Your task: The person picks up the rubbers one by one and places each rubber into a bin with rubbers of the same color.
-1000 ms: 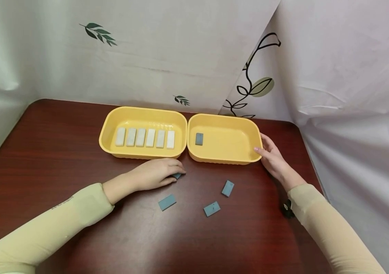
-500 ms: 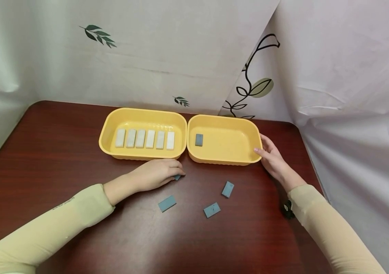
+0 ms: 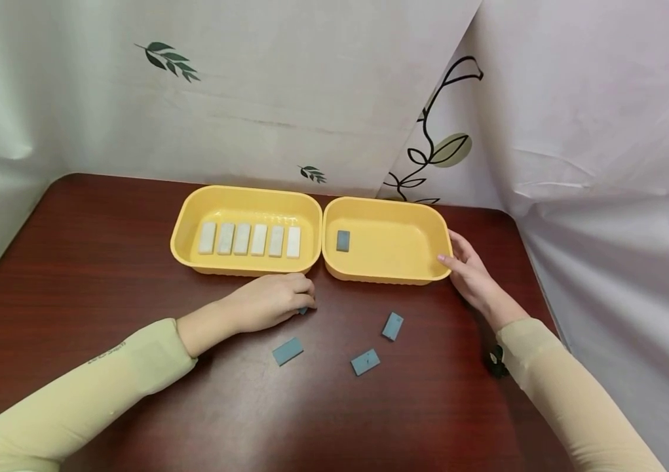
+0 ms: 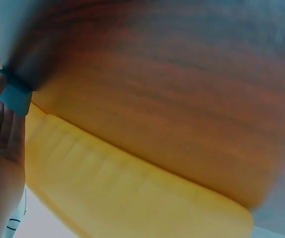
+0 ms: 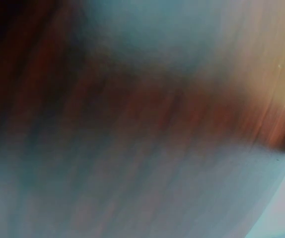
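Observation:
My left hand (image 3: 272,301) pinches a small blue-grey rectangular block (image 4: 16,96) between thumb and fingers, low over the table in front of the left yellow tray (image 3: 248,267). In the head view the fingers cover most of that block. At the right end of the right yellow tray (image 3: 399,262), my right hand (image 3: 472,278) grips the wall, thumb over the rim and fingers outside. One blue-grey block (image 3: 343,240) lies inside this tray near its left end. Three more lie loose on the table: a left block (image 3: 288,351), a middle block (image 3: 365,362) and a right block (image 3: 392,326).
Several whitish blocks (image 3: 259,240) lie in a row inside the left tray. Both trays stand side by side near the back of the dark red-brown table (image 3: 310,419). White patterned sheets (image 3: 251,98) hang behind the table and along its sides.
The left hand's fingers have closed further over the block, and hand and block have shifted slightly left. The right hand and the trays stay where they were.

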The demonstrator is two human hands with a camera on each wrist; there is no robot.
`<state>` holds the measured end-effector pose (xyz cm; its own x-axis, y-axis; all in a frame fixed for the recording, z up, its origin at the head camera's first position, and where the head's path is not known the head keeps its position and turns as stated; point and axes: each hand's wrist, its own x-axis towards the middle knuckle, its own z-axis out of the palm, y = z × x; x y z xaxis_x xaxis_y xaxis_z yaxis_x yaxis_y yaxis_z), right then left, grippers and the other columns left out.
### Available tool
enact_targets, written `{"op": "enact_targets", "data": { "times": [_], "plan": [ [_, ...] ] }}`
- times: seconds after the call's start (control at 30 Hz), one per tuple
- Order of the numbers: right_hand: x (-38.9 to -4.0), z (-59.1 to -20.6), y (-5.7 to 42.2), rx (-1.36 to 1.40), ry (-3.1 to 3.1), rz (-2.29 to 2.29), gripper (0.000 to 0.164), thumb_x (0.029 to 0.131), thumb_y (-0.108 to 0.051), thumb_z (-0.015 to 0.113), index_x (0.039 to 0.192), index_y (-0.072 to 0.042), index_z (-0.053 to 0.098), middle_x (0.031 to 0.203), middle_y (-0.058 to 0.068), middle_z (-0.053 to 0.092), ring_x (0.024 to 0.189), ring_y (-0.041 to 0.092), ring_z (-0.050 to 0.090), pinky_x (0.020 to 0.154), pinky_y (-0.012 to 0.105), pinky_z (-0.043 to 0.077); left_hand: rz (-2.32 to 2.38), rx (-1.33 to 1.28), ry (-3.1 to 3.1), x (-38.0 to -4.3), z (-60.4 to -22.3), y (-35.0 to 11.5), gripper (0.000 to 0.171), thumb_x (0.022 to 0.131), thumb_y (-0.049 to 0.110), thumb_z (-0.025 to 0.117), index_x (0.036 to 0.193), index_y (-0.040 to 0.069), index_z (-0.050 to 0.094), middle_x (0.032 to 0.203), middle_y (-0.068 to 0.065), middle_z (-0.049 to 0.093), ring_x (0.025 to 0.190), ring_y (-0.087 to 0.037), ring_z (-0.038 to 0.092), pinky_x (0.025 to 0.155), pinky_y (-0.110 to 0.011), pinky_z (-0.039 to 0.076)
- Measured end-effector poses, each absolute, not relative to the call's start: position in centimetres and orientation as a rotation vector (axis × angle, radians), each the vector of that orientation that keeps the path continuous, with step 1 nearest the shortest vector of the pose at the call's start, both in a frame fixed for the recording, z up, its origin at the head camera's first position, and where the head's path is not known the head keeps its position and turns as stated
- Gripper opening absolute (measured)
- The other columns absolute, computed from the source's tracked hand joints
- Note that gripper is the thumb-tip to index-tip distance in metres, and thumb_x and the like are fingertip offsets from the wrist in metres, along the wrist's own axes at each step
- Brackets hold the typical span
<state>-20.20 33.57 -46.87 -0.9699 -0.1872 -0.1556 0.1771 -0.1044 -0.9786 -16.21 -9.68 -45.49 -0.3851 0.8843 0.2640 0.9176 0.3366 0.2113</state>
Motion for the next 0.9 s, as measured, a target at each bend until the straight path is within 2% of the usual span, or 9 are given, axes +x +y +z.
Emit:
{"op": "enact_targets", "data": {
  "times": [0.37, 0.53, 0.67, 0.9],
  "plan": [
    [-20.1, -46.8, 33.8, -0.036, 1.919, -2.171, 0.049, 0.107, 0.004, 0.053, 0.146, -0.026, 0.046, 0.141, -0.009, 0.05, 0.119, 0.004, 0.059, 0.094, 0.015, 0.057, -0.265, -1.712, -2.496, -15.6, -44.1, -9.3, 0.011, 0.104, 0.009, 0.067, 0.099, 0.014, 0.075, 0.094, 0.003, 0.058, 0.089, -0.013, 0.057, 0.073, -0.026, 0.056],
    [-20.2, -46.8, 33.7, -0.023, 1.915, -2.172, 0.049, 0.107, 0.003, 0.053, 0.146, -0.026, 0.046, 0.141, -0.009, 0.049, 0.119, 0.004, 0.059, 0.093, 0.015, 0.057, -0.24, -1.683, -2.491, -15.8, -43.7, -9.3, 0.011, 0.102, 0.01, 0.07, 0.093, 0.015, 0.075, 0.087, 0.003, 0.055, 0.081, -0.013, 0.055, 0.068, -0.026, 0.054],
    [-20.3, -46.8, 33.7, -0.001, 1.909, -2.175, 0.049, 0.107, 0.004, 0.051, 0.148, -0.023, 0.045, 0.141, -0.009, 0.049, 0.12, 0.004, 0.058, 0.094, 0.015, 0.057, -0.257, -1.67, -2.497, -16.1, -43.5, -9.3, 0.014, 0.1, 0.008, 0.072, 0.088, 0.014, 0.072, 0.082, 0.002, 0.049, 0.074, -0.013, 0.048, 0.063, -0.025, 0.048],
    [-20.2, -46.7, 33.6, 0.022, 1.908, -2.171, 0.052, 0.107, 0.003, 0.052, 0.153, -0.019, 0.041, 0.142, -0.008, 0.047, 0.121, 0.004, 0.056, 0.095, 0.014, 0.056, -0.305, -1.657, -2.51, -16.3, -42.7, -9.1, 0.015, 0.096, 0.005, 0.074, 0.085, 0.015, 0.071, 0.082, 0.002, 0.049, 0.074, -0.012, 0.048, 0.062, -0.024, 0.049]
  ]
}}
